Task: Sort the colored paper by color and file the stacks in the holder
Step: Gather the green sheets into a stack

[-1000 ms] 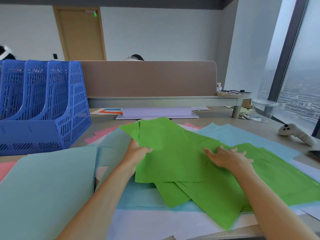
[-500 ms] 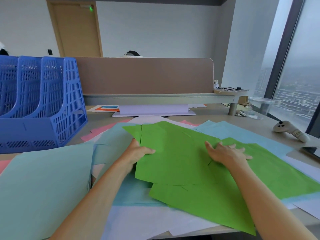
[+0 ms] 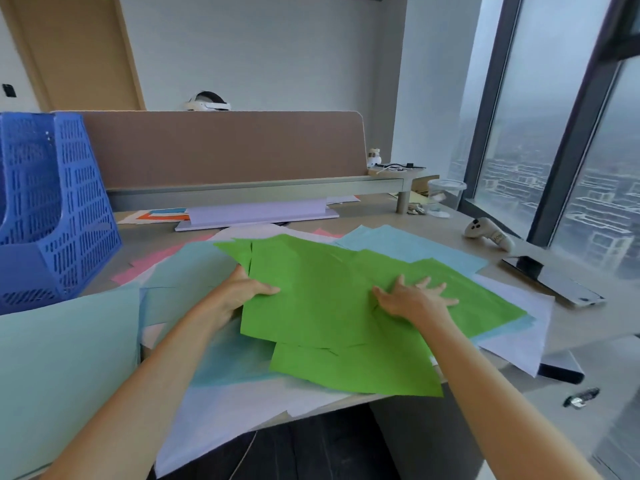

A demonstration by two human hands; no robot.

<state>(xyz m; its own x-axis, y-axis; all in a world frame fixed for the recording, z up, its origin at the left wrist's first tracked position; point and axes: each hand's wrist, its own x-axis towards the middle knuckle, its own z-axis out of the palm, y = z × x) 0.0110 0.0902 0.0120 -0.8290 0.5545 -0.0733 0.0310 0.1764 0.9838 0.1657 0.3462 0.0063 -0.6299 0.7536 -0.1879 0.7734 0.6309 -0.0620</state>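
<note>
Desk (image 3: 433, 233) near edge overhung by green paper sheets (image 3: 318, 306) | their left edge pinched by left hand (image 3: 242, 294) | top pressed by flat, spread right hand (image 3: 414, 299) | blue file holder (image 3: 52, 209) seen left of left hand, well apart.

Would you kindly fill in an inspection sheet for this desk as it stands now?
Surface: desk, largely covered by loose paper.
Job's things: green sheets overlapping on top; teal sheets, pink sheets and white sheets mixed around them; blue holder at left.
Clutter: controller, flat device, clear cup.
Grips: left hand pinches the green sheets' edge; right hand lies flat on them.
Cables: white lead on the shelf.
Surroundings: divider, door, window.
</note>
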